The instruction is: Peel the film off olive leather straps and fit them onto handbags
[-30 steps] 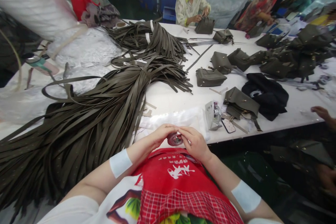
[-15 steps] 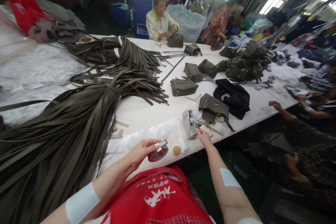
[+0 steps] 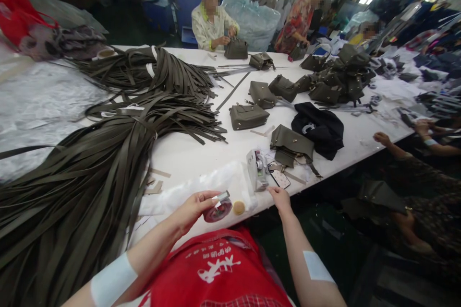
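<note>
My left hand [image 3: 196, 207] grips a round tape dispenser [image 3: 218, 210] with a metal edge, held over the table's front edge. My right hand [image 3: 280, 197] is at the table edge, thumb and fingers drawn together by the lower corner of a small grey-white box [image 3: 256, 171]; whether anything is between the fingertips is too small to tell. A phone with a patterned case [image 3: 280, 178] lies just beyond that hand. Between my hands sits a round yellow piece [image 3: 238, 207]. An olive handbag [image 3: 291, 144] stands behind the phone.
Long dark straps [image 3: 82, 177] cover the left of the white table [image 3: 187, 158]. More olive bags [image 3: 248, 116] and a black cloth [image 3: 319, 129] lie farther back. Two people work across the table; another person's hand [image 3: 382, 138] is at the right edge.
My right hand has moved slightly down and away from the box, uncovering more of the phone. My left hand keeps its hold on the tape dispenser. The view has shifted slightly.
</note>
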Demonstrator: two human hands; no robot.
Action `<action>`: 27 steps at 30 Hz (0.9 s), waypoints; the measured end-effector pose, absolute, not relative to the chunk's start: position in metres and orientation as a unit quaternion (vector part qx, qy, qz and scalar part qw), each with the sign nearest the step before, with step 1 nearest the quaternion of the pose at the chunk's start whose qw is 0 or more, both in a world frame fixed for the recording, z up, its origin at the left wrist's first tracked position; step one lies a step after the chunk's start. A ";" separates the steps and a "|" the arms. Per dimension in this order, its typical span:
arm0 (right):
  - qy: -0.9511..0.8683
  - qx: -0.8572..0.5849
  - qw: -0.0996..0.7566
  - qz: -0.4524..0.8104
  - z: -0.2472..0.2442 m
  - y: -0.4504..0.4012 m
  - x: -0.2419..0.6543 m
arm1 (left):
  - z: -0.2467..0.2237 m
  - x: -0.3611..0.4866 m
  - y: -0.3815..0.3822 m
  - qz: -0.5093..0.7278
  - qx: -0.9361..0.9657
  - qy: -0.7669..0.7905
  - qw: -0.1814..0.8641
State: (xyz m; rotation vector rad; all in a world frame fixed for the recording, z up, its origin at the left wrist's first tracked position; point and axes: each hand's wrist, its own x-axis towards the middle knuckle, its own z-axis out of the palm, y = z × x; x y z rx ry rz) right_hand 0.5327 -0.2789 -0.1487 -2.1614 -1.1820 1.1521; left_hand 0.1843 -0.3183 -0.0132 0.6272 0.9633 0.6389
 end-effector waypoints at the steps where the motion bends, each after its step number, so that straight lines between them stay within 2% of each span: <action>1: -0.413 -0.781 0.195 0.425 -0.151 -0.282 0.532 | -0.014 0.186 -0.318 0.296 0.288 0.446 0.794; 6: -0.367 -0.792 0.147 0.466 -0.152 -0.286 0.530 | -0.012 0.193 -0.316 0.292 0.292 0.457 0.788; 9: -0.364 -0.786 0.151 0.476 -0.138 -0.292 0.526 | -0.010 0.195 -0.315 0.305 0.310 0.459 0.775; 18: -0.441 -0.620 0.324 0.563 -0.038 -0.321 0.434 | -0.019 0.214 -0.315 0.359 0.313 0.474 0.740; 22: -0.456 -0.554 0.351 0.602 -0.008 -0.337 0.399 | -0.022 0.217 -0.318 0.378 0.322 0.464 0.734; 27: -0.450 -0.541 0.347 0.620 -0.012 -0.343 0.377 | -0.021 0.211 -0.324 0.388 0.334 0.447 0.734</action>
